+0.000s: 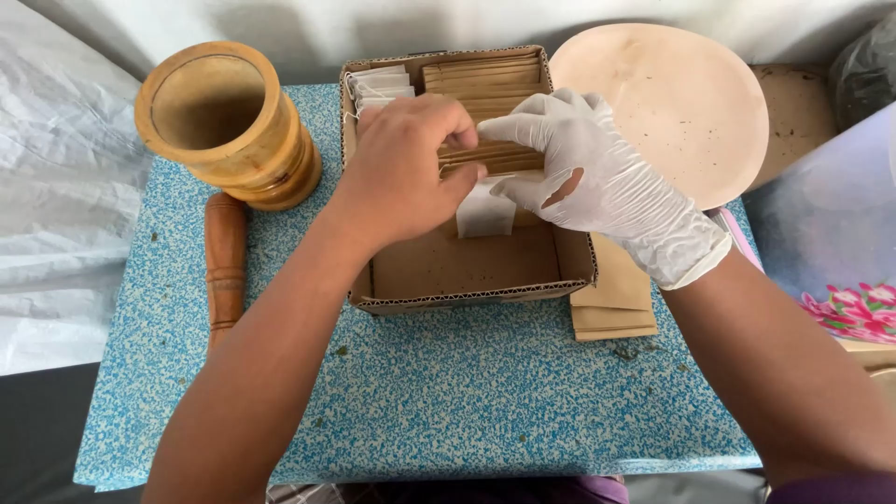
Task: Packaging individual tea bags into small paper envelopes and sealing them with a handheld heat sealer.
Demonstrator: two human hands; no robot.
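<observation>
An open cardboard box sits on the blue speckled tabletop, with a row of brown paper sachets standing in its far half. My bare left hand and my right hand, in a white glove, meet over the middle of the box. Both pinch a white tea bag against the nearest brown sachet. White tea bags lie in the box's far left corner.
A wooden mortar stands at the far left with a wooden pestle lying beside it. A round pale plate rests at the far right. Loose brown sachets lie right of the box. Flowered cloth is at right.
</observation>
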